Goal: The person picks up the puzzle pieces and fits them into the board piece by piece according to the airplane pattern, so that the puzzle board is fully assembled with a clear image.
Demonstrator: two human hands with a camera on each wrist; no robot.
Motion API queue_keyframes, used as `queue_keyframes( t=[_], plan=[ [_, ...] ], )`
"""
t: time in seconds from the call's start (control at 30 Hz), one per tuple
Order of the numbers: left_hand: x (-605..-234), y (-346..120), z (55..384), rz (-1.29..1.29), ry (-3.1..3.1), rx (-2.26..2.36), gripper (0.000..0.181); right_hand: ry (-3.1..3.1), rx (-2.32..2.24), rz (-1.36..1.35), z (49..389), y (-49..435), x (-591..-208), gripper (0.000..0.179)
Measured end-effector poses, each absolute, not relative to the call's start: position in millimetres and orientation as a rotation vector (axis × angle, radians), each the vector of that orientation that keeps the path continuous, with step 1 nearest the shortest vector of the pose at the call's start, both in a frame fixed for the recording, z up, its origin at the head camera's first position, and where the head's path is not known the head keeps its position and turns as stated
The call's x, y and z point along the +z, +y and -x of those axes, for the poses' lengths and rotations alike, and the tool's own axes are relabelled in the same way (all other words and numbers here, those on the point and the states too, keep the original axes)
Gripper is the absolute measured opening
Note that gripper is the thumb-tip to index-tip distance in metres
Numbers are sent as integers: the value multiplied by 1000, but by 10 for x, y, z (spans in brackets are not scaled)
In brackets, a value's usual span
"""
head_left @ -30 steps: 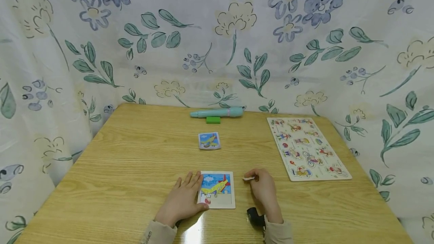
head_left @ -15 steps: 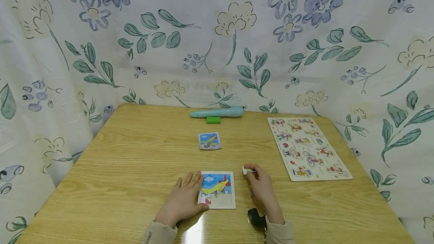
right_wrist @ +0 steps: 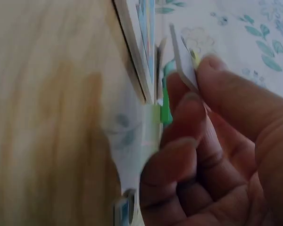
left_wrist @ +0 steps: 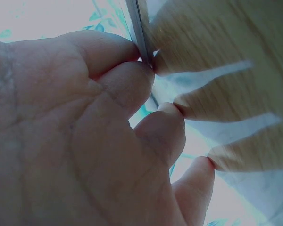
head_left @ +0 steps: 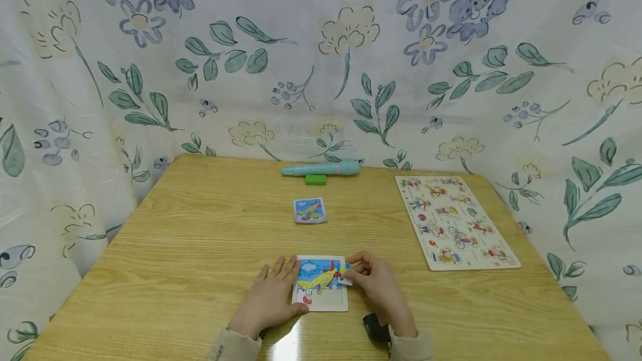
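A square jigsaw puzzle board [head_left: 327,309] with a pale frame lies on the table, showing a yellow and red airplane on blue; its lower right is bare backing. My left hand [head_left: 271,297] rests flat along the board's left edge, fingers spread and thumb at the lower left corner. In the left wrist view its fingertips [left_wrist: 165,110] touch down at the board's edge. Between thumb and fingers, my right hand [head_left: 376,283] pinches a puzzle piece [head_left: 345,279], which overlaps the board's right edge. The right wrist view shows that piece [right_wrist: 181,61] tilted, edge-on, above the table.
Beyond the board lies a small airplane picture card [head_left: 309,210]. Farther back are a turquoise pen-shaped object [head_left: 321,169] and a green block [head_left: 315,180]. A large picture board [head_left: 458,222] occupies the right side. A floral curtain [head_left: 301,71] hangs behind the table.
My right hand has turned the puzzle piece over to its picture side and carried it left, from beside the board to its right edge. The left hand stays in place.
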State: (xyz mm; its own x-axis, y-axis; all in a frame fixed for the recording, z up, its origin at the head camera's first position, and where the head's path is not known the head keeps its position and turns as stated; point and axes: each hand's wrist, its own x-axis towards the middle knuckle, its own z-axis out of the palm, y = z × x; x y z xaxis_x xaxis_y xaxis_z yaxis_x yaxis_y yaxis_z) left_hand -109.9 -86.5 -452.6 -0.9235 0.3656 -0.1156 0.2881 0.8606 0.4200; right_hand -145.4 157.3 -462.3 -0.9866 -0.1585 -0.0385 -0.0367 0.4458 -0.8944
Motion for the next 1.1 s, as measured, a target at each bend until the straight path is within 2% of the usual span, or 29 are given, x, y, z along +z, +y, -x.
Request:
queue_keyframes(
  t=[0.13,0.33,1.1],
  plan=[
    [-4525,-866,1101,-503,2835,605,91,2529,-1502,349,1420,1519,-4617,17],
    [-4535,-868,1107,-497,2841,608,92,2518,-1404,465,1386,1464,-4604,12],
    [-4558,-864,1100,-500,2856,601,91,2517,-1339,453,1358,1414,-4599,19]
  ],
)
